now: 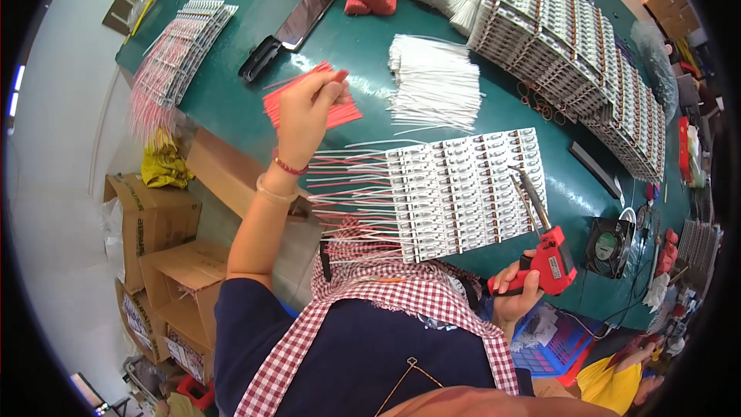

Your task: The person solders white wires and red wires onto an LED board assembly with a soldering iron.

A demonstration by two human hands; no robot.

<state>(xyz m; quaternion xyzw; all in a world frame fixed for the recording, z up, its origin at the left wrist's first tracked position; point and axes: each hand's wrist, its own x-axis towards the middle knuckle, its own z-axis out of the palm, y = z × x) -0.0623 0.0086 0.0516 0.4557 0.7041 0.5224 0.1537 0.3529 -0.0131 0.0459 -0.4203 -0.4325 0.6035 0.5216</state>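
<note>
Soldering station, seen from the worker's head camera. The left hand [307, 108] is reaching out over the green bench [231, 100], its fingers [333, 86] pinching closed on a few red wires [309, 105] taken from the loose red pile; the right hand [513, 293] is wrapping fully shut around the grip of a red soldering gun [546, 251], whose tip is hovering at the right edge of the panel of small circuit boards [463, 189] lying just in front of the worker. Red and white leads are already projecting in a comb from the panel's left edge, so that side is judged to be wired; whether the remaining rows are finished cannot be told at this size. A pile of white wires [432, 81] is lying beyond the panel; stacked panels [571, 46] are filling the far right of the bench; another wired panel [174, 50] is resting at the far left, its leads overhanging the bench edge.
</note>
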